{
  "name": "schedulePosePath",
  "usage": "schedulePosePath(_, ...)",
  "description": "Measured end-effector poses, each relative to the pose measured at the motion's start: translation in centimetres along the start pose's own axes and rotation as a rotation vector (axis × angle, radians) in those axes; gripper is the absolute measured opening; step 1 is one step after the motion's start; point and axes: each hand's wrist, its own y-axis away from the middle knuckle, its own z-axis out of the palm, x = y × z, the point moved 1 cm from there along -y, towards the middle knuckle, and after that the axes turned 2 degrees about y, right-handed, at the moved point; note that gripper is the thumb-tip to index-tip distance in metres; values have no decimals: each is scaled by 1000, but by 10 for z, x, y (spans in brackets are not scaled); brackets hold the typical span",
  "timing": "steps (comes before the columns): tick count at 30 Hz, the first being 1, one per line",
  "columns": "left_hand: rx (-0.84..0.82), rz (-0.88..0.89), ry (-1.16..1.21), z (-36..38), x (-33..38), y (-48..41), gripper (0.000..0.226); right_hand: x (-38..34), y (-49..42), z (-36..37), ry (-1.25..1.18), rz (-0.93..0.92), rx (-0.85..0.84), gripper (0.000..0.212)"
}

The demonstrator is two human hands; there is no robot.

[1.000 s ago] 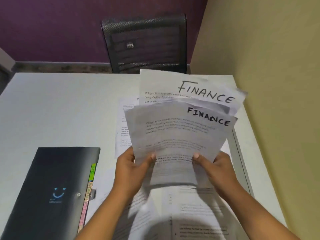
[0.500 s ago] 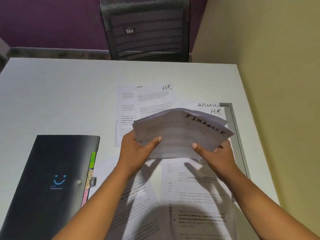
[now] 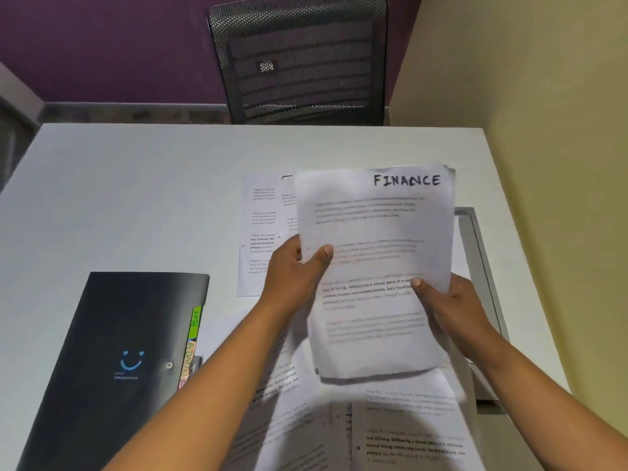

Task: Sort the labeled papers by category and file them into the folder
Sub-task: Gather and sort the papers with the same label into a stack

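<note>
I hold a squared-up stack of white papers (image 3: 377, 232), its top sheet marked FINANCE in black at the upper right, upright above the table. My left hand (image 3: 294, 270) grips its left edge with the thumb on the front. My right hand (image 3: 452, 302) grips the right edge lower down. A closed black folder (image 3: 115, 351) with a blue smiley logo lies at the lower left; green and pink tabs (image 3: 192, 341) stick out of its right side. More printed sheets (image 3: 261, 232) lie flat behind the stack, their labels hidden by it.
Loose printed sheets (image 3: 401, 430) lie on the white table (image 3: 136, 185) under my arms near the front edge. A grey tray rim (image 3: 475, 246) shows at the right. A black mesh chair (image 3: 299, 59) stands behind the table; a yellow wall (image 3: 543, 164) closes the right side.
The fanned FINANCE sheets have been gathered into one even stack, tipped flat for a moment, then raised upright again. Both hands kept their grip; my right hand sits lower on the edge.
</note>
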Motion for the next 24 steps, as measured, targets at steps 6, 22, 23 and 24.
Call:
schedulePosePath(6,348,-282,-505,-13,-58,-32,61,52,-32,-15,-283,440,126,31)
schedulePosePath(22,316,-400,-312,4,-56,-80,42,81,-39,-19,-273,417,178,28)
schedulePosePath(23,291,-379,-261,0,-55,-81,28,82,-40,-19,-277,412,174,30)
schedulePosePath(24,268,-344,-238,-5,-54,-82,22,84,-41,-19,-274,417,173,34)
